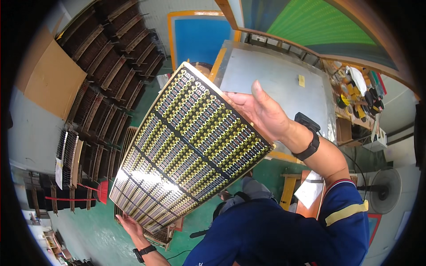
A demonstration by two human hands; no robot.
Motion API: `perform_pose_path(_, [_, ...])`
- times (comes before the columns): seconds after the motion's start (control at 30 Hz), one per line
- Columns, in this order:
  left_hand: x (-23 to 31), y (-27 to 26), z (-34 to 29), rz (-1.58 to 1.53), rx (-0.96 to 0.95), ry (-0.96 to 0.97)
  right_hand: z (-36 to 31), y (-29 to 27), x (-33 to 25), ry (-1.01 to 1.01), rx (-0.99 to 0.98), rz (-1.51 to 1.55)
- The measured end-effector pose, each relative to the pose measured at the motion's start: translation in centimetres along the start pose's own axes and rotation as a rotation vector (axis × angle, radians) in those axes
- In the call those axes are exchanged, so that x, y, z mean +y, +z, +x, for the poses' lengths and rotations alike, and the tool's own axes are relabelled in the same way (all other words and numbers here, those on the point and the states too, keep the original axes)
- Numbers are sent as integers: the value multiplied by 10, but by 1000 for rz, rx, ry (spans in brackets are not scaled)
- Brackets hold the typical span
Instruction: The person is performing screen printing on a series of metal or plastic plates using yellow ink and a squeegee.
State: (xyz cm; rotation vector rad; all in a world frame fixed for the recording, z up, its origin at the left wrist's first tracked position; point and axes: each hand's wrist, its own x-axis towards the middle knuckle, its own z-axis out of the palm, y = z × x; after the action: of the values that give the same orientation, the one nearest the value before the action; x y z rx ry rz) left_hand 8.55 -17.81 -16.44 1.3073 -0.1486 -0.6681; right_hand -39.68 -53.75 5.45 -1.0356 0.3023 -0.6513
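Observation:
A large thin circuit board panel (195, 146), black with dense rows of small repeated yellow-gold patterns, is held up tilted in front of me. Light glares off its lower left part. My right hand (264, 111) supports the panel's upper right edge, its thumb pointing up and its fingers partly hidden behind the board. At the lower left edge, my left hand (132, 226) grips the board, with some of its fingers hidden beneath. Dark bands circle both wrists.
Slotted dark racks (108, 77) line the left wall. Ahead stands a pale worktable (262, 71) under a raised wood-framed screen (310, 26); a blue framed screen (199, 40) leans behind. Right are a cluttered bench (359, 95) and a fan (385, 190). A red dustpan (102, 192) is at left.

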Motion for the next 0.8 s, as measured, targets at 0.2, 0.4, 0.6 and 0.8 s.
perform_pose_path(0.2, [3,6,-8,9,11,16,0,2,1,-2,-12,1])
perform_pose_path(0.4, [2,-7,-9,-15,3,13,-1,6,3,-3,-16,-30])
perform_pose_path(0.6, [0,-26,-8,-20,13,19,2,11,8,-11,-31,9])
perform_pose_path(0.8, [5,-22,-18,-47,3,-21,3,10,9,7,-43,-10])
